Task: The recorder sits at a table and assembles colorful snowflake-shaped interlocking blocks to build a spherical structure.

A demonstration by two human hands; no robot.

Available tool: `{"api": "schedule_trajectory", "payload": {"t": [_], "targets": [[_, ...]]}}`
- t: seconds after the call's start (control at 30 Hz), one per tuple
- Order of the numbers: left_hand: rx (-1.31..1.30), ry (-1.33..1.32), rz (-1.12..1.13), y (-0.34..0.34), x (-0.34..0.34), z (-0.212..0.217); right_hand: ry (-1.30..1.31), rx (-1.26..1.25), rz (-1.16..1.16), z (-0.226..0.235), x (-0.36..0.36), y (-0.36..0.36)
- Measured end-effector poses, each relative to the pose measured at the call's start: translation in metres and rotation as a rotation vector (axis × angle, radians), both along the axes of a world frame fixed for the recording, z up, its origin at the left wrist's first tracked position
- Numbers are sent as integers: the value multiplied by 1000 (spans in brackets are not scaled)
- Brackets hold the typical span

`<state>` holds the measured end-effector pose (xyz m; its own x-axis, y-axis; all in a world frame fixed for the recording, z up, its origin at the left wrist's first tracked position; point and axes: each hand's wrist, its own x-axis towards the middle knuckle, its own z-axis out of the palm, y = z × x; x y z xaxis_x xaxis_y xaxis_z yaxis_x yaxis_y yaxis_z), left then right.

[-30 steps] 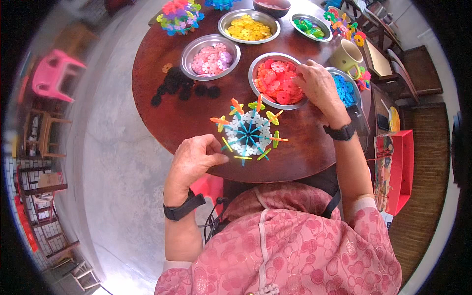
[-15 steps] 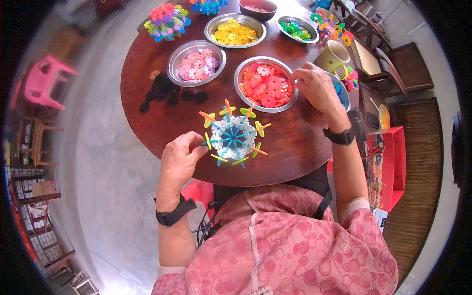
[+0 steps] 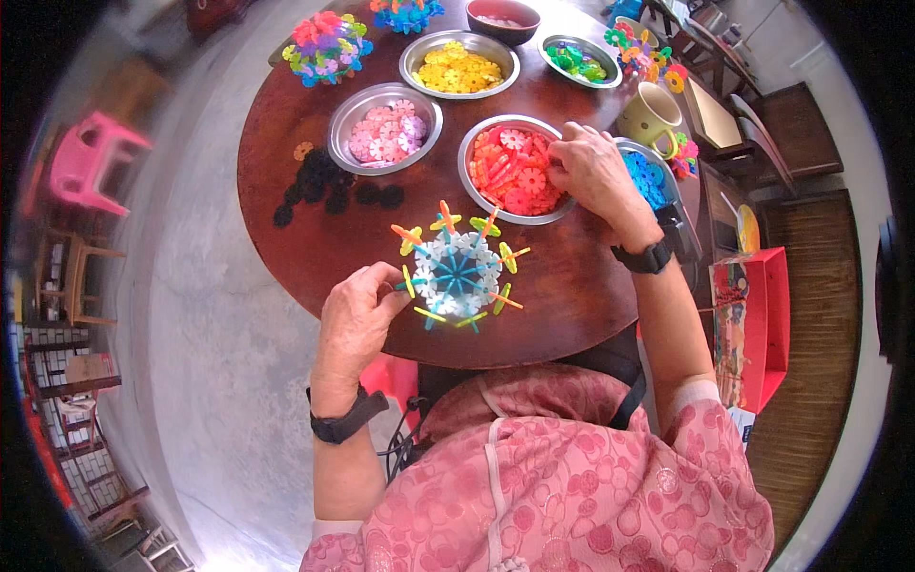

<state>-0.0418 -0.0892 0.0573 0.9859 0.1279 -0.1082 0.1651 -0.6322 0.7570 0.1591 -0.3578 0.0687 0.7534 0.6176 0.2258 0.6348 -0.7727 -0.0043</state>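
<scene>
My left hand (image 3: 355, 310) pinches the left edge of a round model (image 3: 457, 275) built of interlocking plastic flower discs, near the table's front. White discs ring its teal, spoked middle, and yellow-green and orange discs stick out around it. My right hand (image 3: 599, 176) is at the right side of a metal bowl (image 3: 522, 219), its bent fingertips over the red flower discs (image 3: 513, 176) inside. Those fingers are drawn together, and whatever may be between them is hidden.
Metal bowls of pink (image 3: 386, 132), yellow (image 3: 459, 69), green (image 3: 577, 62) and blue discs (image 3: 646, 177) stand around. Black discs (image 3: 324, 176) lie loose at left. A mug (image 3: 652, 112) stands right of the red discs. Finished colourful balls (image 3: 329, 46) sit at the back.
My right hand has moved left and slightly down, from the bowl's right rim to over the red discs. My left hand keeps its pinch on the model.
</scene>
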Motion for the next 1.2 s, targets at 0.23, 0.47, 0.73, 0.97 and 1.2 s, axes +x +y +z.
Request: {"api": "schedule_trajectory", "payload": {"t": [0.23,0.47,0.73,0.97,1.2], "targets": [[61,-25,-8,-1,1,2,102,311,34,-1,7,-11],[99,-31,-23,-1,0,1,519,590,-26,8,1,-14],[32,27,0,-4,1,8,379,332,-43,5,1,-10],[-93,12,34,-1,1,4,36,66,-101,8,-9,4],[-42,-11,23,-2,1,2,-2,204,78,3,2,51]]}}
